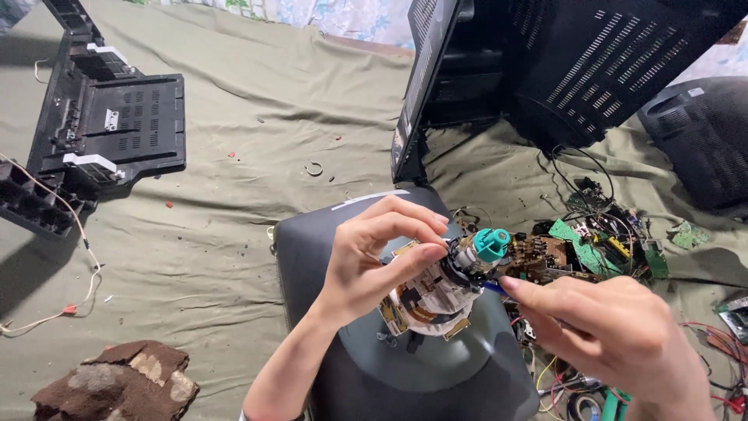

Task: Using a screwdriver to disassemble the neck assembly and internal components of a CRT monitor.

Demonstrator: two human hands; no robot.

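Head camera looks down at your two hands over a dark grey glass picture tube [405, 366] lying face down on the olive-green cloth floor covering [234, 156]. Your left hand [374, 261] has its grip closed around the copper-wound deflection yoke with a teal plastic cap [460, 277], which sits on the tube's neck. Your right hand [608, 327] is closed on a thin blue-handled tool [494, 287], its tip touching the yoke just below the cap.

Room is tight to your right: a heap of green circuit boards and loose wires [600, 242] lies just beside the yoke and reaches under your right hand. A black vented plastic television back cover [576, 62] stands close behind the tube. To your left the cloth lies open as far as a black plastic chassis frame [101, 125] well apart, with a brown rough stone block [117, 382] near the lower edge.
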